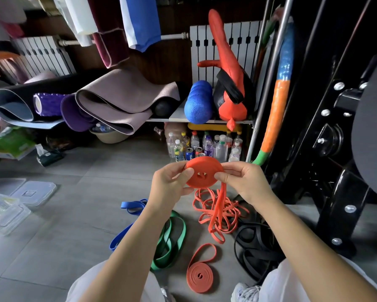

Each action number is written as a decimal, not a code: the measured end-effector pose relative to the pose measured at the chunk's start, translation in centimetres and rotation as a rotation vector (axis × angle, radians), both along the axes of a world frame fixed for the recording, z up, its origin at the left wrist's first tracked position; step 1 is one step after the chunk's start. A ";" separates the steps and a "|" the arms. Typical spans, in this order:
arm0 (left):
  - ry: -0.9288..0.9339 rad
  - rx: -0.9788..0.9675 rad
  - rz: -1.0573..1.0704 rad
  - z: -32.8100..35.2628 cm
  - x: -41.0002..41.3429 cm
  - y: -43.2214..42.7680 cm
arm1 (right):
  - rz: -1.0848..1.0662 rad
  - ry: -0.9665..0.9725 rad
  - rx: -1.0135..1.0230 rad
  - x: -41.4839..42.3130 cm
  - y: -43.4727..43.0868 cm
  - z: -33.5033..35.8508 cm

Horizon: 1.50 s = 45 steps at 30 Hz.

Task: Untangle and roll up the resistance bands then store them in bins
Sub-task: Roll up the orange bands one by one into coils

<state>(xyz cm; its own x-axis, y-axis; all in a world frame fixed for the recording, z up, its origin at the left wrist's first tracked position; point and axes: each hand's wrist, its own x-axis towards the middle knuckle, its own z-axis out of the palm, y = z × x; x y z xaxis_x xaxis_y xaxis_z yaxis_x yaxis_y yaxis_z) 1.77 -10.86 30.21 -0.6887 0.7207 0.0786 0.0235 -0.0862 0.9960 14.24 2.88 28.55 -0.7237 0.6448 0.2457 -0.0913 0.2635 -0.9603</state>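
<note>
Both hands hold a flat orange roll of resistance band (205, 174) above the floor. My left hand (172, 184) pinches its left edge, my right hand (246, 182) pinches its right edge. The band's loose tail (219, 205) hangs down into a tangled orange pile (218, 212) on the floor. A partly unrolled orange band (199, 274) lies near my knees. A green band (170, 240), a blue band (129, 219) and a black band (253, 247) lie loose around it.
Clear plastic bins and lids (11, 203) sit on the grey tiled floor at the left. A shelf with rolled mats (109, 103), a blue roller (197, 103) and bottles (205, 146) stands behind. A black machine frame (335, 160) is close on the right.
</note>
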 end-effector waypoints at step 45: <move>0.529 -0.161 0.024 -0.6 -0.1 3.0 | 0.069 -0.241 -0.058 1.0 1.7 -1.2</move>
<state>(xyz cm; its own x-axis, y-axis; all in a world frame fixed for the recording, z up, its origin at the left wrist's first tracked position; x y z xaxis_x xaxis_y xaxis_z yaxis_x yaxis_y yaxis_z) 1.67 -7.86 29.61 -0.6015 0.7370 0.3082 0.5245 0.0734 0.8483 15.22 4.63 27.34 -0.7998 0.5998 0.0247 0.1266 0.2087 -0.9698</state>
